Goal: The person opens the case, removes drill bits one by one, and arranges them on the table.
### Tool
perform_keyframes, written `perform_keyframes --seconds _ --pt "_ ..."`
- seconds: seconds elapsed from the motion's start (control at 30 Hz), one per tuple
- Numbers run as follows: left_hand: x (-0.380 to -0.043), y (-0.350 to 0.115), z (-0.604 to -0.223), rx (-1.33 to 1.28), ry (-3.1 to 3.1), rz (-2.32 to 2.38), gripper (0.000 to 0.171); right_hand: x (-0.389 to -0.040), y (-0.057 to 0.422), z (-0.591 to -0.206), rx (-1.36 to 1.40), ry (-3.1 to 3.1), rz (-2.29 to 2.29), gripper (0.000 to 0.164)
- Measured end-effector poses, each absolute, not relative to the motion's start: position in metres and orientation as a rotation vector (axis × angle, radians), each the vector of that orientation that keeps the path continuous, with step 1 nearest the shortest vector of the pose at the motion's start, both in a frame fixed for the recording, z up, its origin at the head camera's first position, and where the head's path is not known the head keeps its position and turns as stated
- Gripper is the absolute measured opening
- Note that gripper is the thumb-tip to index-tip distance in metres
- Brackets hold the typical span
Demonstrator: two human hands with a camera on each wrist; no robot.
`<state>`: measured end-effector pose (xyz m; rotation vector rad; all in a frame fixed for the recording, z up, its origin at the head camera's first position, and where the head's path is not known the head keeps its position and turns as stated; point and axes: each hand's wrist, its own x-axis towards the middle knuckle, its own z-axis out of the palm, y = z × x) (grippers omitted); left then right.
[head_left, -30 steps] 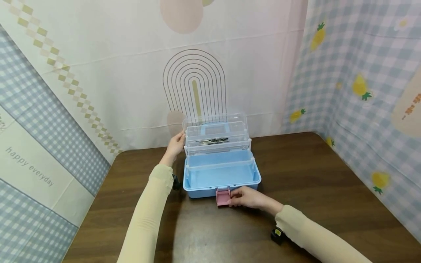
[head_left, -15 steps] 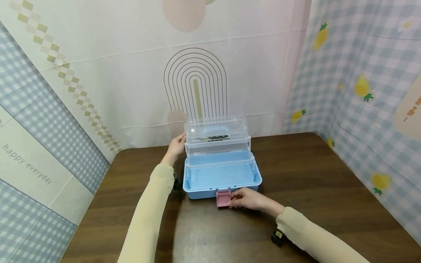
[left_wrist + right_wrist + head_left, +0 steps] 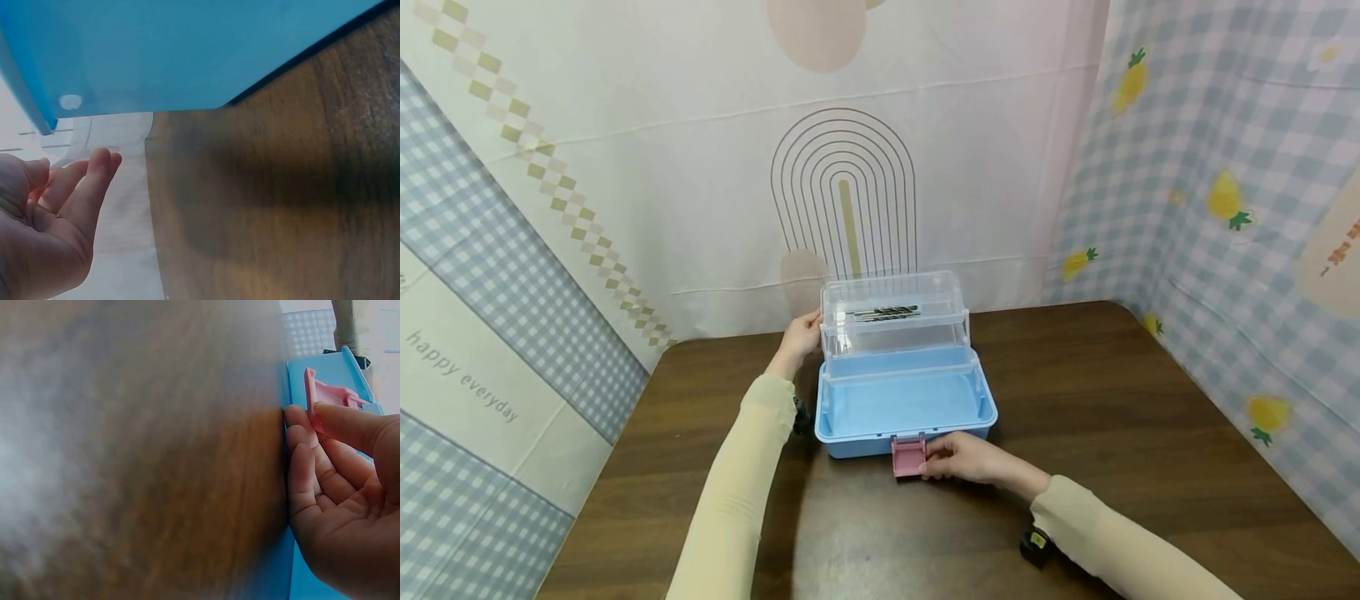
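Note:
A light blue toolbox [image 3: 842, 447] stands on the table with its clear lid [image 3: 887, 287] raised and tilted over the stepped clear trays. Several drill bits [image 3: 887, 313] lie in the upper tray, seen through the plastic. My left hand [image 3: 801, 336] holds the lid at its left edge; in the left wrist view its fingers [image 3: 94, 181] are bent beside the box's blue side wall [image 3: 144, 56]. At the box front, my right hand [image 3: 966, 457] pinches the right edge of the lowered pink latch [image 3: 909, 459] between thumb and fingers, with the latch [image 3: 334, 394] also showing in the right wrist view.
The brown wooden table [image 3: 1090, 400] extends on both sides of the box and in front of it. Behind, a patterned cloth [image 3: 985, 167] hangs close to the table's back edge. Black wrist cameras [image 3: 1035, 546] sit under both sleeves.
The clear lid has swung forward from its leaned-back position and now overlaps the upper tray. My left hand has moved slightly with it. My right hand has stayed on the latch.

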<state>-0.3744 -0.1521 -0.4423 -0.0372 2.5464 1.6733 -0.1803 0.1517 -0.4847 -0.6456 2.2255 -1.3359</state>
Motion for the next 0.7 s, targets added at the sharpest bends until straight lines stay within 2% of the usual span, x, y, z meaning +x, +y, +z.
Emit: perform_keyframes --seconds 0.4,0.7 --pt "-0.371 -0.158 -0.455 -0.165 2.459 1.615 0.046 -0.175 0.151 -0.483 -0.653 2.206 -1.345 0.018" --pt "-0.371 -0.156 -0.455 -0.095 2.519 1.567 0.046 -0.175 0.151 -0.482 -0.638 2.215 -1.345 0.018"
